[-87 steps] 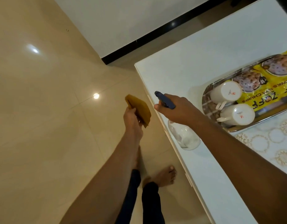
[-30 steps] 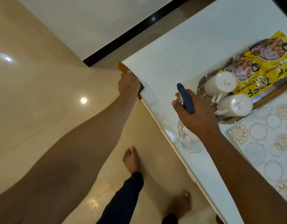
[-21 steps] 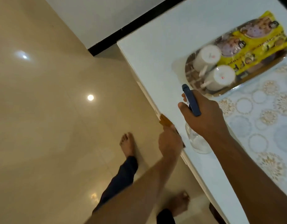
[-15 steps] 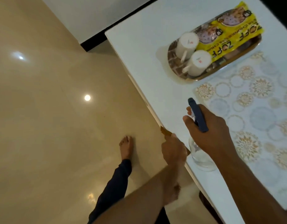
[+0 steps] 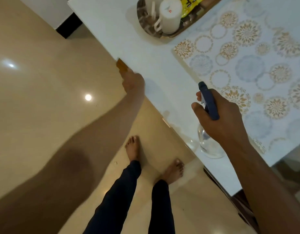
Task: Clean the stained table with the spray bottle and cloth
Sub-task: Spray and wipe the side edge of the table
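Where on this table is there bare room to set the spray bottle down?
Bare white table runs between the left hand with the cloth at the edge, the tray and the patterned mat. The tray is crowded with mugs. The right hand holds the spray bottle.

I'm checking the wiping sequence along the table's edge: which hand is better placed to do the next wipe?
Probably the left hand: it holds the cloth right at the table edge, while the right hand grips the spray bottle above the tabletop.
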